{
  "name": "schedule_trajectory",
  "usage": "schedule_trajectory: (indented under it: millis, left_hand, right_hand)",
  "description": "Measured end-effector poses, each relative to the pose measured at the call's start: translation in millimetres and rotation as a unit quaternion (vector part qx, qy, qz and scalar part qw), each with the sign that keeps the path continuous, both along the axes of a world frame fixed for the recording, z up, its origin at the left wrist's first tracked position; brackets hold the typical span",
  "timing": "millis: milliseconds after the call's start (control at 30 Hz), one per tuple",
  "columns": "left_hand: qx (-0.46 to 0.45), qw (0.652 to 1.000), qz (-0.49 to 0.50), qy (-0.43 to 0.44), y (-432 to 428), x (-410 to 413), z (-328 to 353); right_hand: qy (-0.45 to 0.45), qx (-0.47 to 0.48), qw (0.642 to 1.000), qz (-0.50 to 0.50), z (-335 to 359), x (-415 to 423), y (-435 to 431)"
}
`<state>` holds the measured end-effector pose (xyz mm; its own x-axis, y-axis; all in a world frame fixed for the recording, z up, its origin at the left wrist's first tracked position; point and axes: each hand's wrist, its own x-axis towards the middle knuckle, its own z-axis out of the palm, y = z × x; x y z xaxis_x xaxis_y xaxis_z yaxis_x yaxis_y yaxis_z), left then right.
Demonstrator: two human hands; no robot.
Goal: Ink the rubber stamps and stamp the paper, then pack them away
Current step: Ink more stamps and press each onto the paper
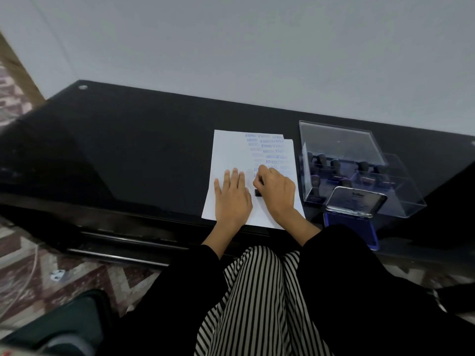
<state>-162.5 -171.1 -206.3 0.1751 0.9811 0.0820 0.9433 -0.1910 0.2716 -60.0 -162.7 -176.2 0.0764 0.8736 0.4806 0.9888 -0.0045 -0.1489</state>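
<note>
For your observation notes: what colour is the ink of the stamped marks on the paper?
Blue; the head view shows the marks on the paper.

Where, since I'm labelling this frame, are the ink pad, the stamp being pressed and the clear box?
ink pad (356, 201), head view, its raised metal lid.
stamp (257, 192), head view, its dark base.
clear box (404, 199), head view, its front right wall.

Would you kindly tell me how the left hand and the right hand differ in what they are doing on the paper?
The left hand lies flat with straight fingers, while the right hand is curled. The left hand holds nothing; the right hand grips a black stamp set down on the white paper. Both hands rest on that paper.
</note>
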Motion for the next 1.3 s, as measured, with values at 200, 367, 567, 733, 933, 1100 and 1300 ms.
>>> schedule_trajectory:
  millis: [200,367,567,733,933,1100,1300]
  left_hand:
    - [0.005,1.000,-0.001,-0.008,0,0,1]
    - [0.006,1.000,-0.002,-0.015,0,0,1]
    - [0.006,1.000,0.001,-0.013,0,0,1]
    - [0.006,1.000,0.002,-0.013,0,0,1]
    - [0.003,1.000,0.001,-0.003,0,-1,2]
    - [0.001,1.000,0.002,0.007,0,0,2]
    - [-0.001,1.000,0.004,0.012,0,0,3]
  right_hand:
    - [-0.018,-0.063,0.998,-0.003,5,3,2]
    - [0.069,-0.051,0.996,-0.014,21,22,1]
    - [0.133,-0.028,0.990,-0.035,64,52,6]
    - [0.141,-0.036,0.988,-0.046,82,73,8]
    - [0.145,-0.086,0.985,-0.033,86,92,4]
    - [0.169,-0.156,0.971,-0.070,91,125,3]
    - [0.175,-0.284,0.940,-0.070,88,152,1]
